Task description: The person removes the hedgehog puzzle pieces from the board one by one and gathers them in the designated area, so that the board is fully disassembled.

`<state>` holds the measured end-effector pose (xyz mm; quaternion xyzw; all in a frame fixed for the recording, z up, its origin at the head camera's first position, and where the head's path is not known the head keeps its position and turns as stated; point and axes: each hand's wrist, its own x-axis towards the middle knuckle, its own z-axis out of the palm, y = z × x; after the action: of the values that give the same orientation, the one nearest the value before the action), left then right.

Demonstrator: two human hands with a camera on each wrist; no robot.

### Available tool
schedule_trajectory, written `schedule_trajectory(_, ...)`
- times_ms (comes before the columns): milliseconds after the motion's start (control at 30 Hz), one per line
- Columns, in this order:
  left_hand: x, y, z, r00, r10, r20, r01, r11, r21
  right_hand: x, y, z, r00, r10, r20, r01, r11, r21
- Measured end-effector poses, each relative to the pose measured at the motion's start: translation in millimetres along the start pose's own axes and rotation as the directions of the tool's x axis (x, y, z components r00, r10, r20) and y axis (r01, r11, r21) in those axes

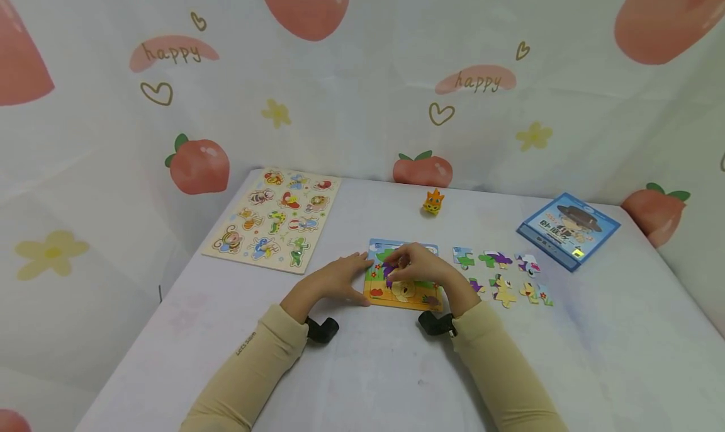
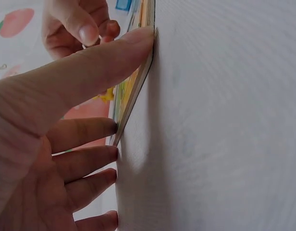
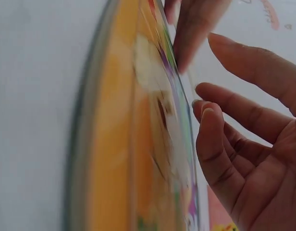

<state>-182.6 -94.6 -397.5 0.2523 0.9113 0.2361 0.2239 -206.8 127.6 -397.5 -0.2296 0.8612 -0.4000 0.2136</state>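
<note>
Your left hand (image 1: 340, 279) is at 9 o'clock of the small, flat picture puzzle board with a blue and orange frame (image 1: 404, 304). The board lies near the middle of the white, cloth-covered tabletop (image 1: 374, 369), and 12 o'clock points away from you. Your left thumb touches its near corner at about 7 o'clock. Your other left fingers reach out to its side near 10 o'clock, not curled round it. Your right hand (image 1: 421, 268) is over the board, its fingers bent loosely and let go.

At 6 o'clock, a wide stretch of tabletop runs from the board back to you. At 3 o'clock, flat, bright, knobby picture pieces (image 1: 501, 291) lie in two rows, just past the board's edge. At 10 o'clock, a pale wooden board with painted bugs (image 1: 283, 267) lies along the tabletop's left edge. A little orange and yellow toy (image 1: 433, 202) stands just past 12 o'clock, near the far edge. At 2 o'clock, a flat blue box (image 1: 569, 230) sits near the far right corner, with dark Chinese letters on top. The white wall cloth (image 1: 362, 123) says "happy" twice.
</note>
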Motion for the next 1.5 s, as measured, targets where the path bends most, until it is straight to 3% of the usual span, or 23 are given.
schedule_trajectory(167,0.9,-0.4,0.0,1.000,0.010,-0.001,-0.010,1.000,0.001,3.4,-2.6,9.6,0.998,0.054,0.019,-0.054,0.998,0.045)
schedule_trajectory(500,0.3,-1.6,1.2,1.000,0.010,-0.007,-0.010,1.000,-0.001,1.4,-6.8,17.2,0.995,0.104,-0.004,-0.104,0.994,0.043)
schedule_trajectory(1033,-1.1,0.6,-0.6,1.000,0.012,-0.007,-0.012,1.000,0.005,0.9,-8.8,19.1,0.994,0.108,-0.009,-0.107,0.993,0.046)
schedule_trajectory(1367,-0.4,0.4,-0.5,1.000,0.015,-0.007,-0.015,1.000,0.014,0.0,-6.5,17.3,0.997,0.072,0.040,-0.077,0.981,0.176)
schedule_trajectory(1500,-0.9,-0.4,0.3,1.000,0.019,-0.006,-0.019,1.000,0.008,-3.7,-3.0,14.2,0.997,0.074,0.026,-0.078,0.969,0.235)
